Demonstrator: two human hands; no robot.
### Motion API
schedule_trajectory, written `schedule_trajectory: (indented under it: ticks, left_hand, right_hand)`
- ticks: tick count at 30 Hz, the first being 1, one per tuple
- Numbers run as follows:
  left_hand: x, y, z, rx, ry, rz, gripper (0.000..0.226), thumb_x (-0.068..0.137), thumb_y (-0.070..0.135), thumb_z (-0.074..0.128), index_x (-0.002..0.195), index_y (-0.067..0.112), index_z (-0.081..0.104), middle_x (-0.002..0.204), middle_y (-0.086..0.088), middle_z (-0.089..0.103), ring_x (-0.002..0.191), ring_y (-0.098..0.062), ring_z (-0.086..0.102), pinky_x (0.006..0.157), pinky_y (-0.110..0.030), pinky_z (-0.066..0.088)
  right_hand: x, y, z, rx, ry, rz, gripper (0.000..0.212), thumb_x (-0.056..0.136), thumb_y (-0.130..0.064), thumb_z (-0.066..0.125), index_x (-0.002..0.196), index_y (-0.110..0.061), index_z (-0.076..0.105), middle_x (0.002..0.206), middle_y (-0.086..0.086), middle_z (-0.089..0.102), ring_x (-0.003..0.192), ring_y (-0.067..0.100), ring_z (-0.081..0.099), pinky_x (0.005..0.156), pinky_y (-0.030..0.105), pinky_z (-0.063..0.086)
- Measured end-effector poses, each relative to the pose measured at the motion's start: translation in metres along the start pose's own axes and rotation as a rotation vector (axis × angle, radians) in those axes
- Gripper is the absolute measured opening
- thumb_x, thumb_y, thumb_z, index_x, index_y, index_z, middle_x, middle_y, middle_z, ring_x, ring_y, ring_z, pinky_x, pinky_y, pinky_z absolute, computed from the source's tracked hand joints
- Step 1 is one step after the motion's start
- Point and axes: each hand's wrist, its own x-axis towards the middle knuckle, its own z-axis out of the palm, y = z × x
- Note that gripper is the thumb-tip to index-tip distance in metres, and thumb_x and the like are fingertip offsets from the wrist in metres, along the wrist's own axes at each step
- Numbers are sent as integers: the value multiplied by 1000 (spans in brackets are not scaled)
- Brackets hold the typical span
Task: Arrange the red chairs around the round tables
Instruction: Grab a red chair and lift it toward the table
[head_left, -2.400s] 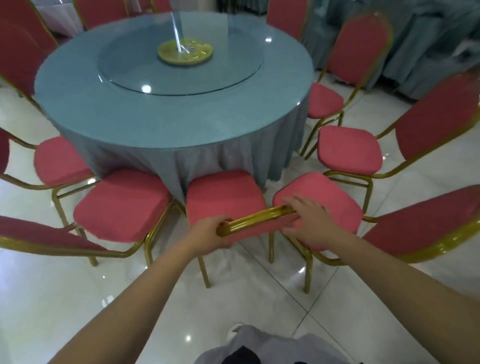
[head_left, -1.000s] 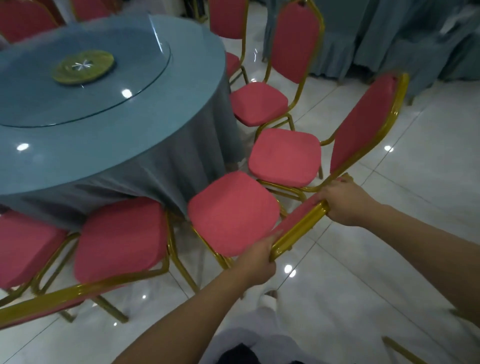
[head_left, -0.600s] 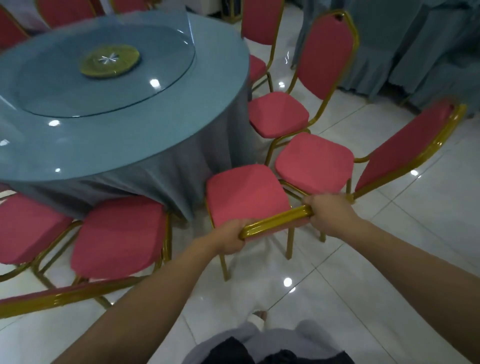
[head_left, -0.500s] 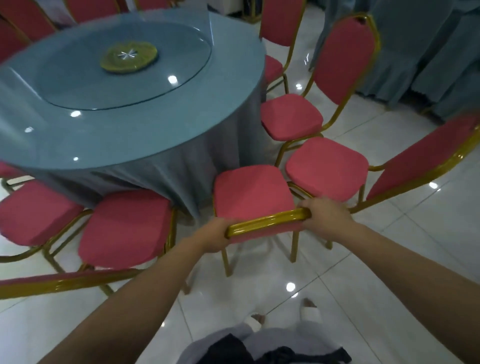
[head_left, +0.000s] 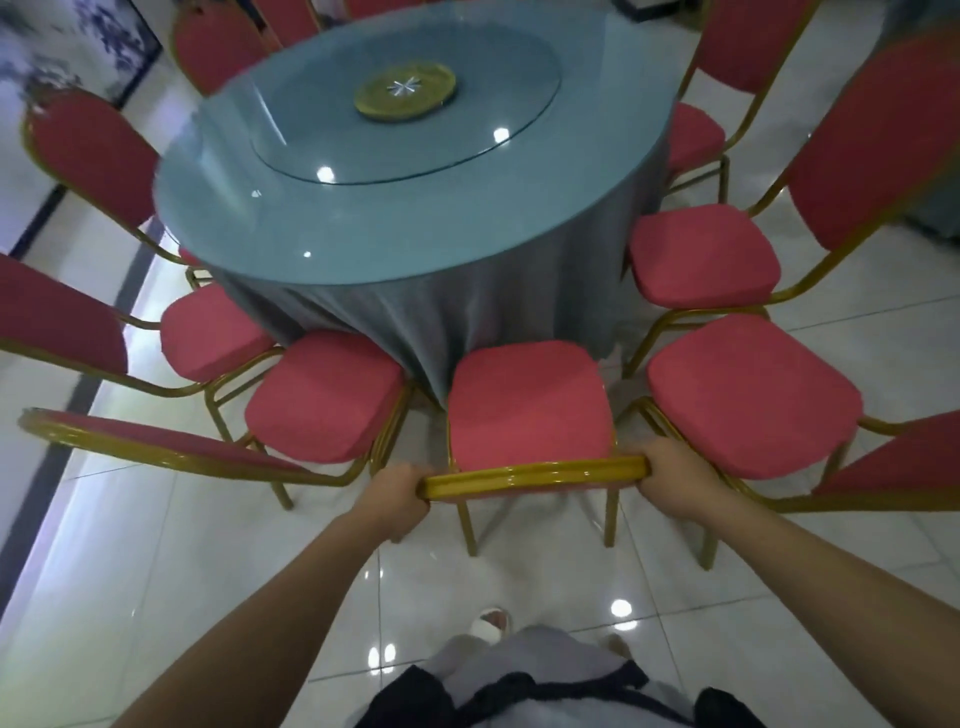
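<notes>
A red chair (head_left: 527, 402) with a gold frame stands directly in front of me, its seat facing the round table (head_left: 405, 218) draped in grey-blue cloth. My left hand (head_left: 397, 491) grips the left end of its gold top rail and my right hand (head_left: 675, 480) grips the right end. The seat's front edge nearly touches the hanging cloth. Neighbouring red chairs stand close on both sides, one on the left (head_left: 324, 397) and one on the right (head_left: 748, 395).
Several more red chairs ring the table, including those at the left (head_left: 210, 332) and right (head_left: 701, 254). A glass turntable (head_left: 410, 114) with a gold hub sits on the tabletop. The floor is glossy white tile (head_left: 156, 571). My feet show below.
The chair I hold has swung round to face the table squarely and now sits centred between its neighbours. My view has shifted so the table lies straight ahead.
</notes>
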Motion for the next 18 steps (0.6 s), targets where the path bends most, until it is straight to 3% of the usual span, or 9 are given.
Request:
schedule_trajectory:
  ticks: [2, 6, 9, 13, 15, 18]
  left_hand:
    - [5, 4, -3, -17, 9, -14, 45, 80, 4, 51, 113, 30, 67, 90, -1, 71, 79, -18, 68, 71, -34, 58]
    - [14, 11, -12, -54, 12, 14, 38, 83, 4, 52, 111, 23, 70, 83, 2, 67, 82, -18, 64, 69, -27, 49]
    - [17, 9, -16, -68, -36, 49, 37, 83, 8, 55, 109, 31, 68, 78, 11, 62, 77, -10, 60, 70, -25, 49]
    - [19, 13, -24, -177, -124, 110, 23, 80, 23, 65, 96, 38, 67, 77, 12, 64, 77, -2, 62, 74, -25, 53]
    - [19, 27, -30, -200, -155, 179, 28, 81, 29, 68, 106, 41, 64, 87, 13, 64, 83, -3, 62, 76, -23, 51]
    - [27, 65, -42, -189, -181, 325, 51, 84, 47, 69, 132, 40, 53, 114, 19, 59, 104, -1, 56, 89, -21, 45]
  right_hand:
    - [20, -3, -14, 7, 2, -9, 16, 79, -6, 59, 68, -13, 68, 69, 5, 69, 70, 23, 66, 62, 37, 52]
    - [42, -2, -27, -19, 16, -36, 15, 76, -5, 63, 68, -15, 70, 66, -2, 68, 68, 17, 66, 66, 41, 56]
    - [41, 2, -24, -19, 50, -50, 16, 76, -5, 64, 69, -18, 71, 66, -3, 68, 68, 14, 66, 67, 44, 57]
    - [39, 1, -23, -18, 105, -50, 21, 77, -2, 66, 81, -22, 74, 77, -8, 68, 76, 13, 66, 69, 35, 55]
    - [35, -3, -22, -26, 112, -10, 24, 79, -9, 68, 96, -25, 74, 92, -6, 67, 89, 17, 64, 79, 38, 54]
    - [19, -15, -25, -7, 123, 30, 51, 74, -32, 64, 125, -31, 62, 122, -5, 56, 112, 21, 51, 98, 44, 46]
